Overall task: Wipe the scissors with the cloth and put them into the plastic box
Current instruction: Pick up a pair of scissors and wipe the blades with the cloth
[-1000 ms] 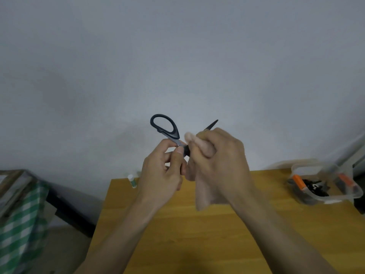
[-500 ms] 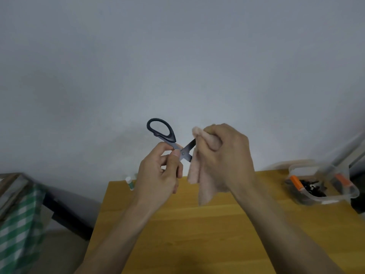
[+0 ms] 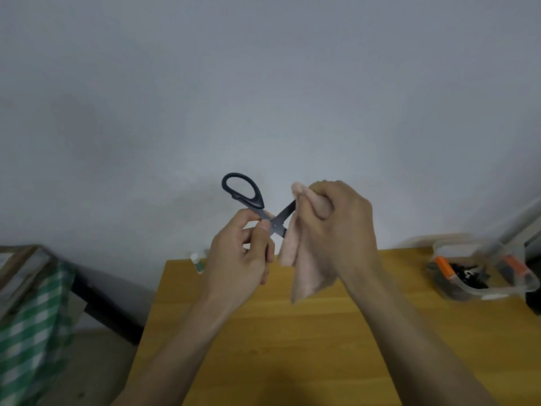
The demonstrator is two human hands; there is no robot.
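Above the tabletop (image 3: 263,332), at frame centre, the wiping step is judged in hand. The cloth (image 3: 304,259) is gripped by the right hand (image 3: 339,227) around the blades. The scissors (image 3: 257,205) are pinched near the pivot by the left hand (image 3: 240,259), one long axis running lower left to upper right. Next, carriage to the box (image 3: 480,271) at right is called for.
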